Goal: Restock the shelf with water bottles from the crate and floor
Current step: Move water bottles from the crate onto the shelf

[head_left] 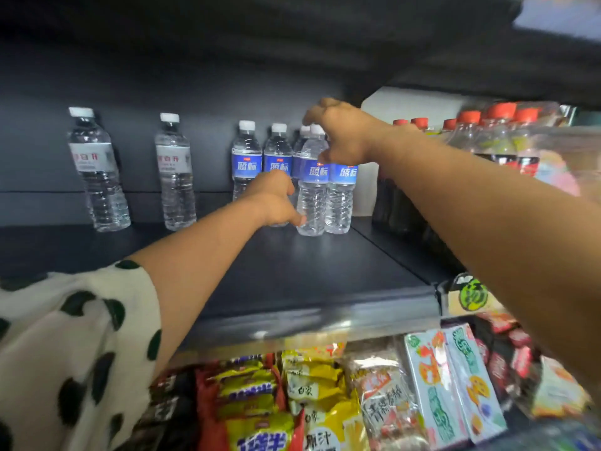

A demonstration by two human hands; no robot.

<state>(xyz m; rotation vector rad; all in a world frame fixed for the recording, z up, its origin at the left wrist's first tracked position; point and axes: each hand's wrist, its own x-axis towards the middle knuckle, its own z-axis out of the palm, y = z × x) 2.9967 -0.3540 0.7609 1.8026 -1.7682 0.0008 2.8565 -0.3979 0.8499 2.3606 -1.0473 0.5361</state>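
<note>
Several small blue-label water bottles [246, 157] stand clustered at the back right of a dark shelf [292, 271]. My right hand [341, 135] reaches in from the right and grips the top of the rightmost blue-label bottle [340, 193], hiding its cap. My left hand [276, 196] is curled low around another blue-label bottle [278, 148] in the cluster. Its thumb touches the front bottle [313, 196]. Two taller white-label water bottles [94, 170] [175, 174] stand apart at the back left. No crate or floor is in view.
Red-capped soft-drink bottles [487, 135] fill the shelf section to the right. Snack packets [309, 402] lie on the shelf below. The upper shelf's dark underside [260, 43] is close overhead. My spotted sleeve [65, 353] is at the lower left.
</note>
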